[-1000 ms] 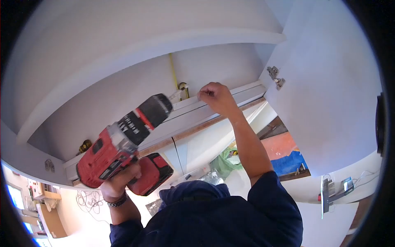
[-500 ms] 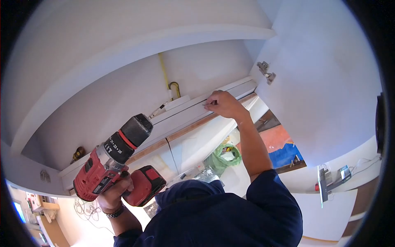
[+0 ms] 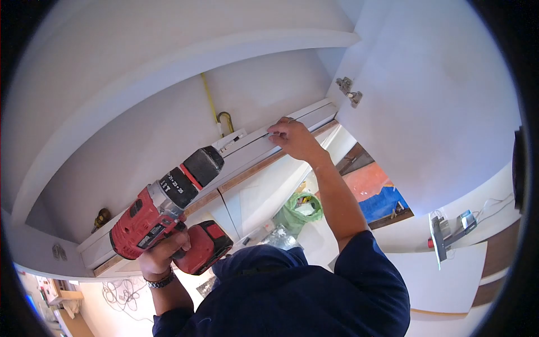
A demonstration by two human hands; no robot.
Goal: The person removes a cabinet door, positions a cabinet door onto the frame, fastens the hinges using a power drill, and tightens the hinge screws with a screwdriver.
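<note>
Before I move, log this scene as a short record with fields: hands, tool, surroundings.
Left hand: gripping the red drill by its handle
Right hand: at the white rail; whether it holds anything is unclear
Drill bit: pointing up and right in the picture
Cabinet door: open, hinge showing
Below: green bag with things inside

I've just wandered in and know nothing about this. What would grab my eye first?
Probably the bulky red-and-black cordless drill, gripped in the person's left hand on the picture's left, its slim metallic bit pointing up and right. Next comes the bare right hand, poised at the long white ledge near the centre. Below that hand in the picture, a bright green plastic bag of mixed scraps stands out.
</note>
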